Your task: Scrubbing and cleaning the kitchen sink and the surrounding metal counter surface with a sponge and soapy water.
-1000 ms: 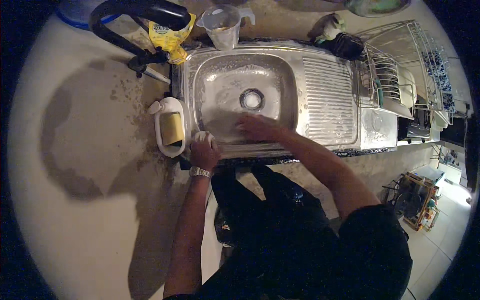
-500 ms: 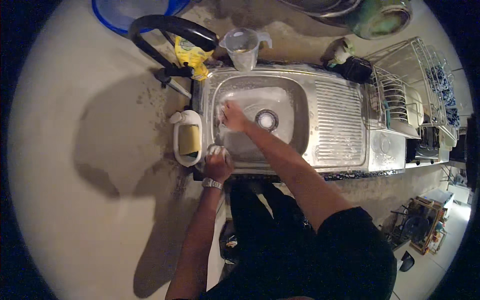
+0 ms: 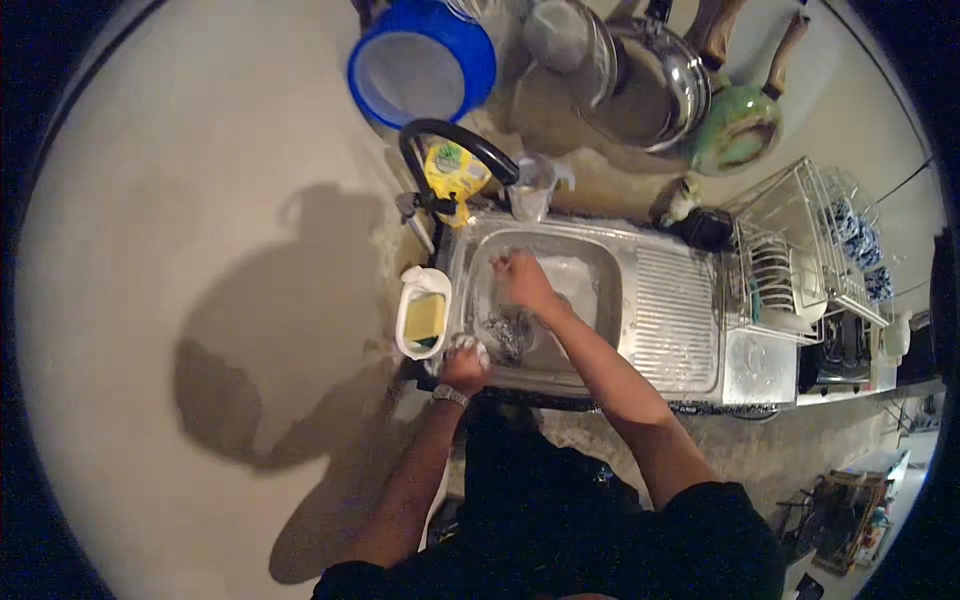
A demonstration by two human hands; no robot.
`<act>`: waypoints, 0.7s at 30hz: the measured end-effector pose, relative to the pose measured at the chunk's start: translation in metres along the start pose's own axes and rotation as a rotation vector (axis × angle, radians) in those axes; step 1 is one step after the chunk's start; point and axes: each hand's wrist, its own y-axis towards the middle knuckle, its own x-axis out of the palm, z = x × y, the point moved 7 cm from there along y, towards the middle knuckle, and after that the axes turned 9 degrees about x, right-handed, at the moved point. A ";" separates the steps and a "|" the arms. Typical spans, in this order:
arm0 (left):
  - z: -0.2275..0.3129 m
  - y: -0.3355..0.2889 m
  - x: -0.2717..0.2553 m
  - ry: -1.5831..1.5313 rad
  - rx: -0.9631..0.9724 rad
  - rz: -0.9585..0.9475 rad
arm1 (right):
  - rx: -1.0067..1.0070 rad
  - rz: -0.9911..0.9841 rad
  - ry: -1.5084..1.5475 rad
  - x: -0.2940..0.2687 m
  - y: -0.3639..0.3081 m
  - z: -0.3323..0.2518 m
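Note:
My right hand [image 3: 524,283] is over the left part of the metal sink basin [image 3: 618,300]. Its fingers look bent but are smeared by motion, so I cannot tell whether they hold anything. A splash of water [image 3: 508,334] shows below it, toward the near side of the basin. At the basin's near left corner, my left hand [image 3: 466,366] is closed around something whitish and foamy that I cannot make out. Just beyond it stands a white soap holder [image 3: 404,318] with a yellow sponge [image 3: 426,318]. The black faucet [image 3: 460,132] arches behind the basin.
Behind the sink are a clear measuring jug [image 3: 532,190], a yellow pouch [image 3: 455,180] and a blue tub [image 3: 470,60]. Pans, one of them green [image 3: 738,130], hang farther back. Right of the ribbed drainboard [image 3: 675,320] stands a dish rack [image 3: 782,255] with plates.
The view has shifted, showing more of the back wall. My right hand has come off the basin's left wall, and water now splashes below it. My left hand stays at the near left corner.

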 end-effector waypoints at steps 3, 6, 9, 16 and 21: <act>-0.012 -0.023 0.009 -0.010 0.004 0.049 | 0.094 0.207 0.221 -0.063 0.034 -0.087; -0.004 -0.021 -0.007 -0.016 0.058 0.177 | -0.138 0.352 0.842 -0.088 0.038 -0.131; 0.004 -0.011 -0.002 -0.021 0.091 0.193 | -0.120 0.037 0.836 -0.021 0.049 -0.080; -0.012 0.002 -0.017 -0.117 -0.020 0.065 | 0.378 -0.424 0.713 0.047 0.012 0.007; -0.013 0.088 0.029 -0.302 -0.101 0.034 | -0.022 -0.060 -0.021 0.000 0.042 -0.020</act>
